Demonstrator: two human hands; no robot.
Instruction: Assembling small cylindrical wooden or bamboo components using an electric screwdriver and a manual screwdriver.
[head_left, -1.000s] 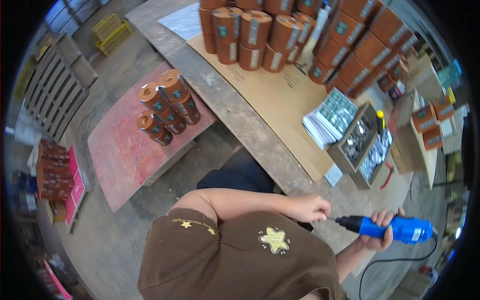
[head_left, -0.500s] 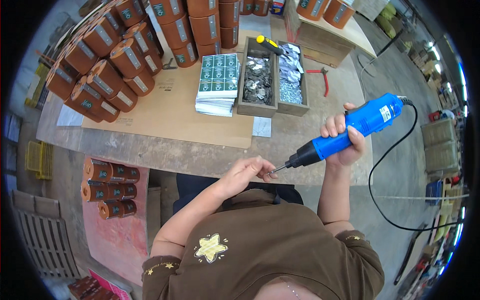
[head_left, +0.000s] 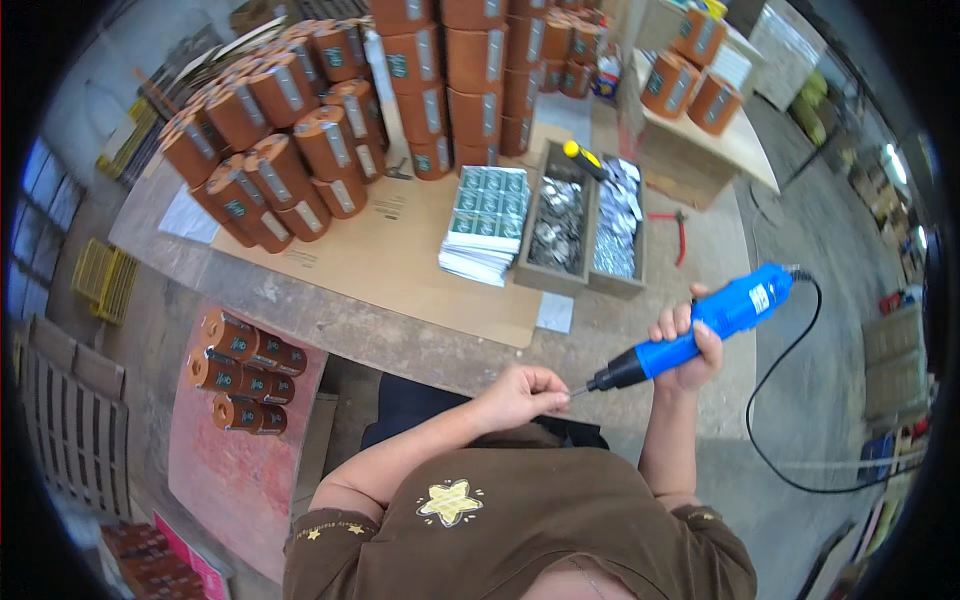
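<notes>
The right hand (head_left: 690, 350) holds a blue electric screwdriver (head_left: 735, 308), with its fingers wrapped firmly around the body. This tool is above the near right part of the surface (head_left: 720, 225), and it is tilted, so its black nose (head_left: 622, 370) points down and to the left. A black cord (head_left: 752, 425) goes out from its rear end and hangs in a curve at the right side.

The left hand (head_left: 525, 395) is at the other end, just in front of the person's body. Its thumb and forefinger are pinched together at the tip of the thin metal bit (head_left: 582, 390) (whether they grip the bit itself or some tiny piece, I cannot tell).

Beyond the hands, two narrow wooden boxes (head_left: 552, 278) stand side by side; the left one contains dark metal pieces (head_left: 560, 225), the right one silvery pieces (head_left: 614, 248). A yellow-and-black handle (head_left: 585, 160) rests at their far end. Red-handled pliers (head_left: 682, 240) lie to the right, and a stack of green-and-white cards (head_left: 488, 220) is to the left, upon a cardboard sheet (head_left: 400, 255). Brown cylinders (head_left: 410, 60) with metal strips are piled behind.
</notes>
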